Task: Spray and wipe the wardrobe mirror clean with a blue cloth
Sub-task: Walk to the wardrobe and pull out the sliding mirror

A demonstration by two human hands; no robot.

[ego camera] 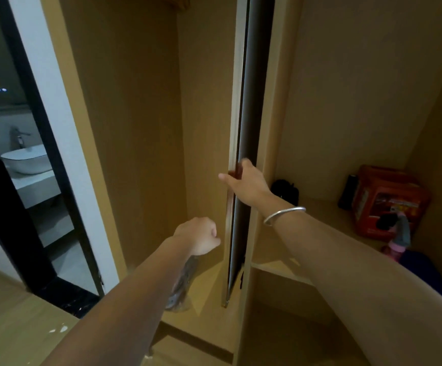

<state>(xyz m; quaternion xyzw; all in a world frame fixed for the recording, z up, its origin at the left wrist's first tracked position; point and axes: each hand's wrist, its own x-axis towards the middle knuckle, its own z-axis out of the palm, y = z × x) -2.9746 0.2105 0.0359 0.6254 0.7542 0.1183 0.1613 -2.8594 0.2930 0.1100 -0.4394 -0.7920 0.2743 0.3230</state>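
The wardrobe mirror [251, 101] is a tall dark panel seen edge-on, standing between the two wardrobe compartments. My right hand [246, 182] grips its front edge at mid height, thumb on the left side. Lower and to the left, my left hand [201, 235] is curled into a fist beside the panel's edge and holds nothing that I can see. A pink spray bottle [399, 237] with a grey trigger stands on the right shelf, and a dark blue cloth [425, 273] lies beside it, partly hidden by my right arm.
A red box [388, 199] and a black object [285, 191] sit on the right shelf [320, 207]. A clear bag [182, 286] lies on the floor of the left compartment. At the far left a black-framed doorway [29, 128] shows a white basin [27, 159].
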